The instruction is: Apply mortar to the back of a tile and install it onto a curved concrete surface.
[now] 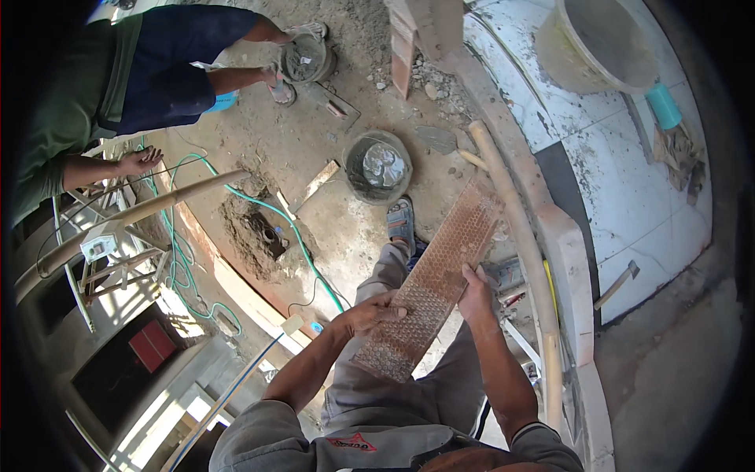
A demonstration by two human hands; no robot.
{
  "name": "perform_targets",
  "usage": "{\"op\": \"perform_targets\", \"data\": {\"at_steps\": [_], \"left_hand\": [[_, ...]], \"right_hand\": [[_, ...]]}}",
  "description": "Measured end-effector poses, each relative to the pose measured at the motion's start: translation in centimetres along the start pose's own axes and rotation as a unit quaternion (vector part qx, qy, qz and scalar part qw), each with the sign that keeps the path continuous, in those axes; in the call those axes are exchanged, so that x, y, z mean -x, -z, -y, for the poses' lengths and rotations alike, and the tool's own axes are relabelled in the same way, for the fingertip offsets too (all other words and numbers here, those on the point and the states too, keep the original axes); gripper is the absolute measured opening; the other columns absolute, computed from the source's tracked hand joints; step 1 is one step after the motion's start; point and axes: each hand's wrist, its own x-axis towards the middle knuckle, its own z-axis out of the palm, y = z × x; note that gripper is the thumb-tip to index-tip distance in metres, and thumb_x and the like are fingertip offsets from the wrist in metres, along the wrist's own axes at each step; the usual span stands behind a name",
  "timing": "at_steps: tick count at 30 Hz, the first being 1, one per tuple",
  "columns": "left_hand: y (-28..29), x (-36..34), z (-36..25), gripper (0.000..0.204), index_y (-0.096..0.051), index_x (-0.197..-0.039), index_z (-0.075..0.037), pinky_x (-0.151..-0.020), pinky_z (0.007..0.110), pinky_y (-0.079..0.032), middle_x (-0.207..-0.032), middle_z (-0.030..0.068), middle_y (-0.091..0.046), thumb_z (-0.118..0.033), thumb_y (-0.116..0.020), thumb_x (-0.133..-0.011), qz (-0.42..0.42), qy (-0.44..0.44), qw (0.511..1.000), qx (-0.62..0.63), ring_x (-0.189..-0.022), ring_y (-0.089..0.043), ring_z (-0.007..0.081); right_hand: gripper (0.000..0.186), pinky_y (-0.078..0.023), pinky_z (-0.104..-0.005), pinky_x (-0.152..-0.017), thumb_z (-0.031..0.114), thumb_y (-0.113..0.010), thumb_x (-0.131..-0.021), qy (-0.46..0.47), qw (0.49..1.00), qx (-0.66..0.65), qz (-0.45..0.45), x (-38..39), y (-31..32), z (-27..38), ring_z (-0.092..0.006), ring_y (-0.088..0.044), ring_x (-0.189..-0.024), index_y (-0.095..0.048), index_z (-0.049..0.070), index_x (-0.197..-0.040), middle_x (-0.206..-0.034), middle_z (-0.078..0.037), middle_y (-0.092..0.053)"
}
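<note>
A long reddish-brown tile strip, its upward face covered in a honeycomb pattern, lies slantwise before my body. My left hand grips its left edge, thumb on top. Toward the far end, my right hand holds the right edge, also with the thumb on the face. The fingers underneath are hidden by the strip. Greyish smears show on its near part. Beyond my sandalled foot stands a round dark bucket with wet grey mix inside. A trowel rests on the ground to its right.
Along my right runs a bamboo pole beside a low curved wall. A large tub and a hammer rest on white tiles. Left are a green hose, a dug hole and another person near a second bucket.
</note>
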Motion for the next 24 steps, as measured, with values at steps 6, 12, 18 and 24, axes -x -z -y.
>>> {"op": "perform_targets", "data": {"at_steps": [6,12,18,24], "left_hand": [[6.2,8.2,1.7,0.072,-0.026,-0.137,-0.002,-0.1,0.044,-0.037,-0.134,0.0127,-0.04,-0.033,-0.064,-0.083,0.072,-0.095,0.895,0.43,-0.121,-0.044,0.0273],[6.8,8.9,0.3,0.057,-0.037,-0.129,-0.001,-0.089,0.038,-0.047,-0.12,0.0119,-0.052,-0.022,-0.064,-0.084,-0.166,-0.214,0.899,0.343,-0.107,-0.054,0.023],[9.7,11.4,0.0,0.051,-0.044,-0.124,0.0,-0.084,0.036,-0.05,-0.11,0.0117,-0.057,-0.01,-0.064,-0.078,-0.263,-0.246,0.88,0.311,-0.098,-0.058,0.0234],[12.2,12.9,0.7,0.071,-0.036,-0.13,-0.001,-0.089,0.042,-0.047,-0.117,0.0133,-0.052,-0.017,-0.072,-0.07,-0.361,-0.28,0.85,0.263,-0.106,-0.054,0.0281]], "right_hand": [[0.042,-0.041,-0.0447,-0.094,0.013,-0.052,-0.089,0.019,0.998,0.027,-0.061,-3.4,-4.5,-3.5,-0.0276,-0.051,-0.11,-0.041,0.005,-0.128,-0.121,-0.012,-0.052],[0.038,-0.041,-0.0447,-0.093,0.018,-0.054,-0.088,-0.008,0.999,0.007,-0.043,-6.7,-7.2,-7.8,-0.0281,-0.054,-0.107,-0.046,0.006,-0.124,-0.117,-0.011,-0.056],[0.033,-0.048,-0.0427,-0.08,0.026,-0.057,-0.086,-0.123,0.929,0.341,-0.07,-10.8,-8.3,-5.9,-0.0281,-0.061,-0.089,-0.054,0.005,-0.113,-0.105,-0.011,-0.062],[0.025,-0.047,-0.0442,-0.077,0.023,-0.057,-0.077,0.159,0.515,0.837,-0.093,-22.6,-2.6,5.1,-0.0401,-0.059,-0.087,-0.062,0.004,-0.093,-0.09,-0.024,-0.062]]}}
